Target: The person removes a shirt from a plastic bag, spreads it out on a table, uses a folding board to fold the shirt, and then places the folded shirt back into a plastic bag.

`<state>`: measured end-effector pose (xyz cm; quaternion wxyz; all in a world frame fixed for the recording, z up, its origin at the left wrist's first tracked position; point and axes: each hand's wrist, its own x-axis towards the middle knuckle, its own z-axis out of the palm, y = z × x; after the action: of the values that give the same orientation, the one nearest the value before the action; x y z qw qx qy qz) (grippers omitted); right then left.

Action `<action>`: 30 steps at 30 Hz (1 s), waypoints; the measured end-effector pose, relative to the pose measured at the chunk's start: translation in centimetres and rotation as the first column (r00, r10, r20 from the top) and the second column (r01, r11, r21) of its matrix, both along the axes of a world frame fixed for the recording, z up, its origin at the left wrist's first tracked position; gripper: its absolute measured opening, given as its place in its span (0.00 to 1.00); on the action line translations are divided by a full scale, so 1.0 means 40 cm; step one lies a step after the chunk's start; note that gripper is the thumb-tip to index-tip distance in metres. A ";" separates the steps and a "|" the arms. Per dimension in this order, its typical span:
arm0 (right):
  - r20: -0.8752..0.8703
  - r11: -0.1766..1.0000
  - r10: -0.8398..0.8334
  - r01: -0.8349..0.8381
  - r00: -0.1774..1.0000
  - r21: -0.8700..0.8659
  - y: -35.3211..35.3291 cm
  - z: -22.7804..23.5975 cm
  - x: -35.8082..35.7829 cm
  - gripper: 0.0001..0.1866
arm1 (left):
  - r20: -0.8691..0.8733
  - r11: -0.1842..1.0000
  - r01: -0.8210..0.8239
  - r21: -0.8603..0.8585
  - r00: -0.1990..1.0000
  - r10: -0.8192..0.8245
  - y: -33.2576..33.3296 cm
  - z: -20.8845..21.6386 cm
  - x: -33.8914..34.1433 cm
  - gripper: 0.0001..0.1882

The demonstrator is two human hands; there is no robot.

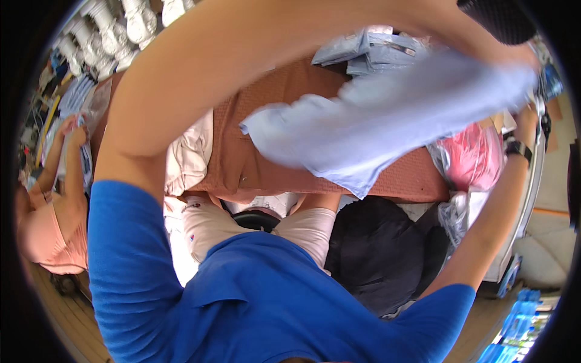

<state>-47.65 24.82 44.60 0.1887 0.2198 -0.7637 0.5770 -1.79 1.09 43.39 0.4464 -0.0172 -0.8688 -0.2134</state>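
Observation:
A light blue cloth garment (363, 130), smeared by motion, stretches slantwise in the air over the brown-covered table (233, 142). My left arm reaches across the top of the view to the far right, where my left hand (511, 55) grips the garment's upper right end. The fingers there are blurred. My right arm, with a black watch on the wrist, comes up the right side. Beside the garment's right end is my right hand (528, 116), with its fingers mostly hidden.
Folded blue shirts in clear bags (387, 51) lie at the table's far side. A bagged pink bundle (472, 156) sits at the right edge. Cream cloth (192, 154) hangs at left. Under the table is a black bundle (375, 251). Another person (57, 227) handles cloth at far left.

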 end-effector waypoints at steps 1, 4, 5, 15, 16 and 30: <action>0.031 0.998 -0.044 0.045 0.999 -0.044 0.119 0.009 -0.032 0.17 | -0.053 0.953 0.241 0.186 0.971 -0.235 0.027 -0.010 -0.094 0.09; 0.029 0.983 0.130 -0.125 0.991 -0.135 0.082 0.008 -0.026 0.20 | -0.280 0.597 0.570 0.565 0.813 -0.511 0.147 0.011 -0.052 0.09; 0.009 0.978 0.163 -0.161 0.987 -0.131 0.085 0.021 -0.013 0.21 | -0.343 0.477 0.613 0.630 0.771 -0.537 0.174 0.013 -0.058 0.09; -0.033 0.648 0.761 -0.755 0.648 0.098 -0.359 0.127 0.197 0.30 | -0.538 0.158 0.611 0.775 0.771 -0.341 0.272 -0.160 -0.047 0.13; -0.039 0.644 0.760 -0.745 0.648 0.176 -0.413 0.125 0.167 0.31 | -0.447 0.452 0.549 0.703 0.835 -0.320 0.270 -0.209 -0.048 0.14; -0.190 0.766 0.640 -0.600 0.745 0.230 -1.104 -0.999 0.799 0.05 | 0.227 0.187 -0.334 0.924 0.872 0.433 0.065 -1.004 0.435 0.12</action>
<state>-15.70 -19.35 4.62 0.0656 0.5481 -0.6578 0.5125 15.60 3.70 3.23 0.4436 0.4562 -0.5284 -0.5621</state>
